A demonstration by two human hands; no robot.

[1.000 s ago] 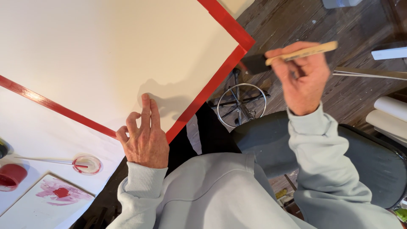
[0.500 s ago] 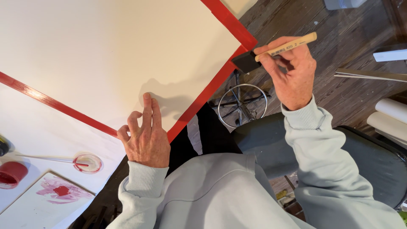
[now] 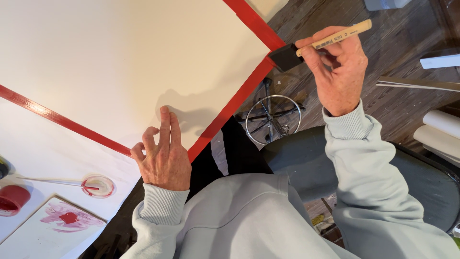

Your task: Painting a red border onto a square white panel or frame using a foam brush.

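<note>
While the left hand (image 3: 163,156) pressed spread fingertips on the cream sheet (image 3: 120,57), the right hand (image 3: 338,72) gripped a foam brush (image 3: 316,45) at its red border (image 3: 249,86).

**Pale grey sweatshirt, ribbed cuffs, bare hands**

The person wears a light grey, slightly blue-tinged sweatshirt of soft, thick cloth that covers the chest and both arms. Each sleeve ends at the wrist in a snug ribbed cuff, with the looser fabric bunching into folds just above it. A seam line curves across the chest. The left hand (image 3: 163,156) and the right hand (image 3: 338,72) are bare: no gloves, rings or watch show. Below the sweatshirt a strip of black clothing shows.
</note>
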